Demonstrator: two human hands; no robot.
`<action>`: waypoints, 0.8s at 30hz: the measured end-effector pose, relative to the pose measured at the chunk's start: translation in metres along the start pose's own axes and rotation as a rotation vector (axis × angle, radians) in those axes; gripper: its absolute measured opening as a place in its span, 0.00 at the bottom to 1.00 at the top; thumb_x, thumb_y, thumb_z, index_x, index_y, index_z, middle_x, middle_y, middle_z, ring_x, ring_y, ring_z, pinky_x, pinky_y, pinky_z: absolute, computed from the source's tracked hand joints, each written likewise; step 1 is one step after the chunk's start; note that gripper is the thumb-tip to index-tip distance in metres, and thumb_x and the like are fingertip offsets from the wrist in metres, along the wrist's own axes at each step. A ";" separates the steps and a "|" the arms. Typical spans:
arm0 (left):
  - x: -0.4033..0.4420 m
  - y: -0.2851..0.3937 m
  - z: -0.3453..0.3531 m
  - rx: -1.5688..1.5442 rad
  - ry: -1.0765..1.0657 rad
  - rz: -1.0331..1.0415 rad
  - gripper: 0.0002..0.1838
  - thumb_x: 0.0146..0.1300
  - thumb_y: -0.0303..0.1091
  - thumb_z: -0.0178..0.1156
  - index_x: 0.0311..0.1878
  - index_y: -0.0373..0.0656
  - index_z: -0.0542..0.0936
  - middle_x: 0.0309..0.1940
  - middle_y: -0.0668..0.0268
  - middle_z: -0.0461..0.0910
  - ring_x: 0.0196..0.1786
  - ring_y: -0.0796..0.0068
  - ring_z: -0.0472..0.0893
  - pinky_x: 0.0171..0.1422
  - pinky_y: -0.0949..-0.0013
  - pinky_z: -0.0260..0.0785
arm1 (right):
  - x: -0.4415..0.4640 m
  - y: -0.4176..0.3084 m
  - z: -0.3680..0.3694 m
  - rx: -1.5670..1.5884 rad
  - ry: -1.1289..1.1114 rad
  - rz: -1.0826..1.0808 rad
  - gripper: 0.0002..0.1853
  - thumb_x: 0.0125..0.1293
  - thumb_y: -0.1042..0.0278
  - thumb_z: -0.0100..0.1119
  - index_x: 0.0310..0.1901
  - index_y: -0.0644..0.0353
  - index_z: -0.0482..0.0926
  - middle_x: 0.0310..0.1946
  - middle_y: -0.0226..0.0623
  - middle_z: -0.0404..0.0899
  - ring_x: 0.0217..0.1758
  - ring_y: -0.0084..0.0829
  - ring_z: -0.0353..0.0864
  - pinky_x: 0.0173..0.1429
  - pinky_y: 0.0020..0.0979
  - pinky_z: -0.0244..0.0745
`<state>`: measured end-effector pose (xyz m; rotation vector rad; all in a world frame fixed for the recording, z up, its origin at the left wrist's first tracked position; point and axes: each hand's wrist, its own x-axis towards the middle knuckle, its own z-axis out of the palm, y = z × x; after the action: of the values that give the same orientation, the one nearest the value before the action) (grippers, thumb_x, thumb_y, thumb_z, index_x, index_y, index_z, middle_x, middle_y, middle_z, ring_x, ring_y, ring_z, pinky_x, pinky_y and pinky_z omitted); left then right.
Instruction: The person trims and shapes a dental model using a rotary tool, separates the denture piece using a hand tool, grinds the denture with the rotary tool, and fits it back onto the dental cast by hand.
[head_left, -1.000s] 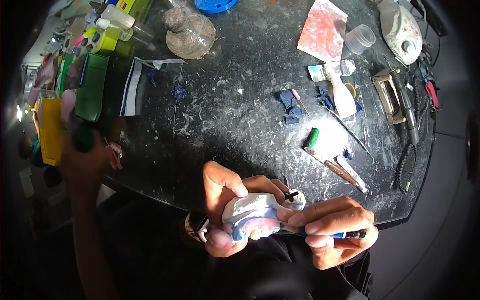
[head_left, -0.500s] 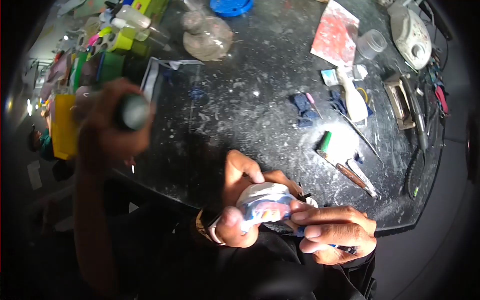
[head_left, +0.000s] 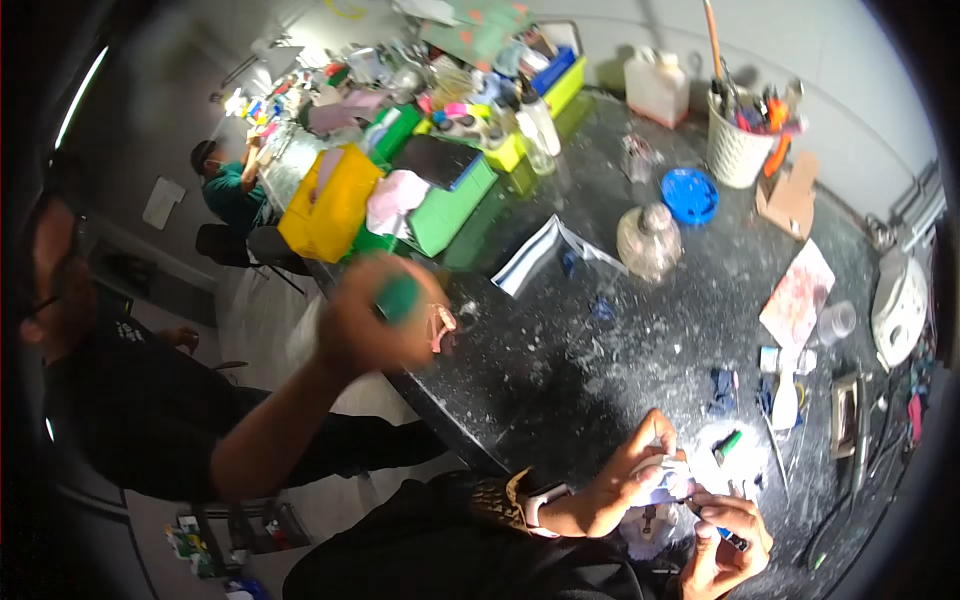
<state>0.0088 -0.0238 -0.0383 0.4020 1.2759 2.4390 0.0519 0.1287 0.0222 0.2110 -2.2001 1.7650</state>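
In the lower right of the frame, the left hand is curled round the cast, fingers and thumb gripping it. The right hand, just beside it, pinches a blue tool pointed at the cast; whether the tip touches is too small to tell. A green cap lies near both on the counter. Left of centre, a co-worker's blurred hand holds something green near a pink piece. A flask stands upper right, beside a blue lid.
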 end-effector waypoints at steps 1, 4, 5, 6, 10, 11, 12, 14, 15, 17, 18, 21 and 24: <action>0.000 0.000 0.000 0.004 0.001 -0.020 0.19 0.68 0.47 0.44 0.45 0.40 0.57 0.34 0.66 0.65 0.37 0.82 0.64 0.43 0.73 0.58 | -0.004 0.002 0.001 0.010 0.030 0.018 0.03 0.57 0.81 0.61 0.33 0.70 0.77 0.31 0.49 0.82 0.33 0.43 0.82 0.41 0.38 0.77; 0.000 -0.003 0.001 0.043 0.004 0.030 0.18 0.70 0.46 0.42 0.46 0.39 0.58 0.35 0.67 0.61 0.38 0.82 0.63 0.44 0.73 0.58 | -0.001 -0.004 -0.004 -0.049 -0.011 0.093 0.04 0.57 0.82 0.61 0.36 0.70 0.80 0.33 0.48 0.82 0.36 0.41 0.81 0.45 0.35 0.76; -0.001 -0.003 0.002 -0.009 0.002 -0.009 0.17 0.70 0.45 0.41 0.47 0.38 0.58 0.36 0.67 0.60 0.38 0.82 0.63 0.44 0.73 0.58 | -0.003 -0.004 -0.004 -0.025 -0.006 0.102 0.05 0.57 0.82 0.61 0.36 0.70 0.80 0.34 0.48 0.82 0.37 0.40 0.81 0.46 0.34 0.75; -0.001 -0.004 0.003 -0.005 0.005 0.010 0.16 0.70 0.44 0.41 0.47 0.39 0.59 0.36 0.67 0.60 0.38 0.81 0.62 0.45 0.72 0.58 | -0.001 -0.005 -0.005 -0.032 -0.020 0.070 0.05 0.57 0.82 0.61 0.36 0.70 0.80 0.35 0.48 0.82 0.38 0.39 0.81 0.47 0.34 0.75; 0.000 -0.001 0.008 0.036 0.045 0.040 0.13 0.71 0.41 0.41 0.47 0.40 0.59 0.37 0.67 0.59 0.40 0.82 0.60 0.47 0.71 0.56 | -0.008 -0.005 0.003 0.039 0.069 0.161 0.05 0.57 0.82 0.60 0.36 0.69 0.79 0.34 0.46 0.81 0.39 0.36 0.80 0.46 0.32 0.75; 0.001 0.001 0.008 0.044 0.029 0.052 0.13 0.71 0.41 0.41 0.46 0.40 0.59 0.36 0.68 0.59 0.39 0.82 0.60 0.46 0.72 0.56 | -0.008 -0.004 0.003 0.017 0.079 0.142 0.05 0.56 0.83 0.60 0.36 0.69 0.78 0.35 0.47 0.81 0.38 0.37 0.80 0.45 0.32 0.75; 0.001 0.003 0.009 0.052 0.028 0.054 0.13 0.72 0.41 0.41 0.46 0.40 0.59 0.34 0.69 0.59 0.38 0.83 0.60 0.45 0.72 0.56 | -0.007 -0.004 0.002 -0.003 0.080 0.129 0.05 0.57 0.83 0.60 0.36 0.69 0.78 0.35 0.47 0.81 0.38 0.37 0.80 0.45 0.32 0.75; 0.002 -0.002 0.009 0.107 0.028 0.105 0.13 0.72 0.42 0.42 0.45 0.42 0.59 0.29 0.71 0.59 0.33 0.85 0.59 0.40 0.73 0.55 | -0.004 -0.004 0.004 -0.045 0.069 0.093 0.05 0.57 0.82 0.59 0.37 0.69 0.78 0.36 0.48 0.80 0.39 0.37 0.79 0.46 0.32 0.74; 0.001 -0.006 0.006 0.164 0.023 0.093 0.14 0.72 0.43 0.42 0.47 0.42 0.59 0.27 0.72 0.58 0.31 0.85 0.57 0.37 0.73 0.54 | -0.004 -0.005 0.002 -0.069 0.062 0.072 0.05 0.58 0.82 0.59 0.37 0.69 0.78 0.36 0.48 0.80 0.39 0.37 0.79 0.46 0.32 0.74; 0.004 -0.014 0.004 0.152 0.013 0.089 0.14 0.73 0.43 0.42 0.48 0.42 0.59 0.27 0.72 0.57 0.31 0.86 0.56 0.35 0.74 0.52 | -0.002 -0.007 0.003 -0.112 0.046 0.043 0.05 0.58 0.81 0.59 0.38 0.69 0.78 0.36 0.49 0.80 0.39 0.38 0.79 0.47 0.32 0.74; 0.004 -0.016 0.003 0.176 0.002 0.106 0.14 0.73 0.42 0.42 0.49 0.42 0.59 0.30 0.71 0.57 0.32 0.85 0.57 0.37 0.73 0.54 | -0.002 -0.008 0.003 -0.134 0.037 0.024 0.06 0.59 0.81 0.58 0.38 0.69 0.78 0.37 0.49 0.80 0.40 0.38 0.79 0.47 0.33 0.74; 0.000 -0.004 0.000 0.219 -0.061 0.118 0.16 0.73 0.40 0.41 0.55 0.39 0.58 0.38 0.67 0.61 0.38 0.81 0.63 0.43 0.71 0.60 | -0.004 -0.008 0.000 -0.183 -0.002 -0.038 0.06 0.60 0.80 0.58 0.39 0.70 0.78 0.38 0.50 0.80 0.40 0.38 0.79 0.48 0.33 0.74; 0.000 0.001 0.002 0.160 -0.033 0.081 0.17 0.73 0.44 0.39 0.47 0.38 0.63 0.39 0.64 0.63 0.40 0.79 0.67 0.47 0.71 0.61 | -0.005 -0.003 -0.001 -0.190 -0.020 -0.069 0.07 0.61 0.79 0.57 0.40 0.70 0.78 0.38 0.50 0.80 0.41 0.39 0.79 0.48 0.33 0.74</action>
<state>0.0092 -0.0227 -0.0360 0.5443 1.4724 2.3932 0.0576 0.1287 0.0232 0.2573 -2.3277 1.5134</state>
